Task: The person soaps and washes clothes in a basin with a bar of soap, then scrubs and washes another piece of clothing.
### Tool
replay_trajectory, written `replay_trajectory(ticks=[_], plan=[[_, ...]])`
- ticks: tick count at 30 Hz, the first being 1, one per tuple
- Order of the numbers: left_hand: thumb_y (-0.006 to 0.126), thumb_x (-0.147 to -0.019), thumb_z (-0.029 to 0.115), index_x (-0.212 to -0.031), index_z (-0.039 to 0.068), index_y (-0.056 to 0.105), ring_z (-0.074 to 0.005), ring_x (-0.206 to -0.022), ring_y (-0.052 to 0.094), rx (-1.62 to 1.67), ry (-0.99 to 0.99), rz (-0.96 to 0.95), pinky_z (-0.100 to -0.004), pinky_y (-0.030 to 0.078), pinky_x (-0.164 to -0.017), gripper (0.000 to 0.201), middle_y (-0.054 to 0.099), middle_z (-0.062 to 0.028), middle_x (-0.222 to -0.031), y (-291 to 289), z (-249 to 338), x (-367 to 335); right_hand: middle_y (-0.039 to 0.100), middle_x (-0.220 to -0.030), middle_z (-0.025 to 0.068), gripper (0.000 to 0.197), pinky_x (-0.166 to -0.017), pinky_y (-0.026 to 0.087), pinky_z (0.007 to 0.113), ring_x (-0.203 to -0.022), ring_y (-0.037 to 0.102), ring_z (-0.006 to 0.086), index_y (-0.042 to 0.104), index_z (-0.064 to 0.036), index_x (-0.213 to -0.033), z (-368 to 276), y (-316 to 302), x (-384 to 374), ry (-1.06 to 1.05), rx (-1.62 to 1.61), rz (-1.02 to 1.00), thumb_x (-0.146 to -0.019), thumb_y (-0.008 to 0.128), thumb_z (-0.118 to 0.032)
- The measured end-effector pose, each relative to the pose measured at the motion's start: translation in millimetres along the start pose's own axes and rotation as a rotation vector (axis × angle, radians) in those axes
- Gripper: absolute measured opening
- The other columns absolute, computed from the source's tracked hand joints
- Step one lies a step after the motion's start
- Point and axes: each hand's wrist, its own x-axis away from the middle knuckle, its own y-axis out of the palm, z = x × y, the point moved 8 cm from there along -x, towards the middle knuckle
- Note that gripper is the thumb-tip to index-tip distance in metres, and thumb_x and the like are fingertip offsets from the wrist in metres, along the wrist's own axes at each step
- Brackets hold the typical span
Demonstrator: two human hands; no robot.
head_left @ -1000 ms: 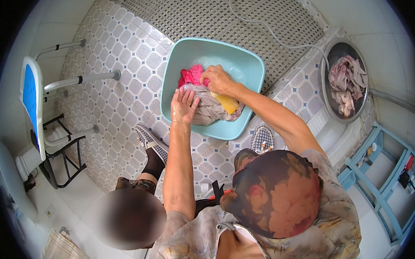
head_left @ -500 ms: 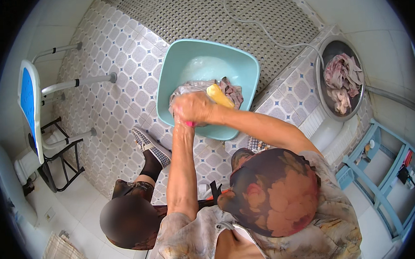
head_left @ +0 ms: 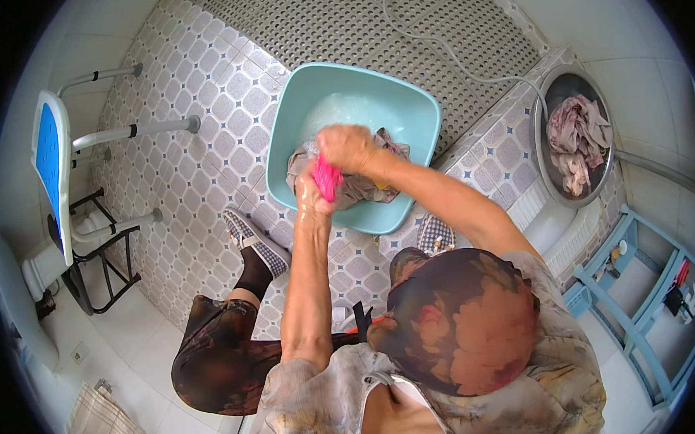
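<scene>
Over a light teal basin [head_left: 421, 121] my two hands grip a bright pink cloth [head_left: 328, 178]. My left hand [head_left: 311, 191] is closed round its near end. Just beyond it, my right hand [head_left: 346, 147] is closed in a fist on the far end. Below them, wet greyish-brown clothing [head_left: 362, 191] lies bunched in the basin, with whitish soapy water [head_left: 335, 109] at the far side. Only a sliver of a yellow bar [head_left: 382, 184] shows beside my right wrist; the rest is hidden.
A metal bowl [head_left: 542, 150] of crumpled laundry [head_left: 580, 133] stands at the right on a tiled ledge. A grey hose [head_left: 453, 56] runs across the perforated mat [head_left: 308, 25] into it. A blue rack [head_left: 639, 328] is at lower right, a blue-seated stool [head_left: 48, 172] at left.
The pink cloth, mostly covered before, now shows between my hands. My right hand has moved up and to the right, away from my left. The yellow bar has become almost hidden.
</scene>
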Motion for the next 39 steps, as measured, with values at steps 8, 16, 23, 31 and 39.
replay_trajectory(ticks=[8, 16, 23, 31, 39], plan=[[0.057, -0.094, 0.028, -0.129, 0.007, 0.049, -0.0279, -0.13, 0.044, -0.156, 0.121, 0.158, -0.0535, 0.041, -0.103, 0.042, 0.046, -0.0106, -0.138, 13.9, 44.1, 3.5, 0.061, -0.108, 0.022, 0.026, -0.083, 0.051, 0.05, -0.098, 0.061, 0.0412, 0.058, -0.0032, -0.105, 123.8, -7.5, 12.0, 0.288, 0.238, -0.006, -0.09, 0.058, -0.025], [0.058, -0.093, 0.025, -0.139, 0.003, 0.04, -0.0263, -0.127, 0.047, -0.267, 0.1, 0.127, -0.048, 0.043, -0.102, 0.054, 0.047, -0.0117, -0.138, -13.2, 22.3, 16.7, 0.066, -0.101, 0.0231, 0.04, -0.083, 0.053, 0.048, -0.093, 0.065, 0.0402, 0.059, -0.001, -0.112, 64.0, -97.1, 16.7, 0.456, 0.108, -0.084, -0.083, 0.063, -0.027], [0.056, -0.094, 0.024, -0.137, 0.003, 0.042, -0.0249, -0.121, 0.052, -0.222, 0.059, 0.138, -0.0441, 0.047, -0.095, 0.049, 0.05, -0.0137, -0.136, -10.1, 17.9, 14.8, 0.07, -0.099, 0.0189, 0.054, -0.086, 0.052, 0.041, -0.094, 0.067, 0.0327, 0.057, -0.0019, -0.123, 63.7, -83.1, -20.4, 0.29, -0.393, -0.064, -0.083, 0.066, -0.037], [0.053, -0.097, 0.027, -0.139, 0.002, 0.04, -0.0269, -0.126, 0.049, -0.282, 0.045, 0.091, -0.0461, 0.045, -0.103, 0.051, 0.045, -0.0146, -0.141, -6.3, 12.3, 14.3, 0.053, -0.128, 0.019, 0.042, -0.096, 0.046, 0.048, -0.113, 0.05, 0.0403, 0.061, -0.0196, -0.124, 106.8, 28.0, 2.8, 0.167, 0.217, -0.21, -0.083, 0.063, -0.025], [0.052, -0.097, 0.033, -0.135, 0.004, 0.044, -0.0258, -0.122, 0.052, -0.053, -0.087, -0.15, -0.0433, 0.047, -0.1, 0.048, 0.051, -0.0156, -0.134, 12.7, 16.0, 0.5, 0.06, -0.093, 0.0102, 0.016, -0.087, 0.048, 0.039, -0.091, 0.058, 0.0284, 0.067, -0.0096, -0.077, -32.6, -31.4, 2.0, -0.305, -0.442, 0.125, -0.07, 0.054, -0.002]])
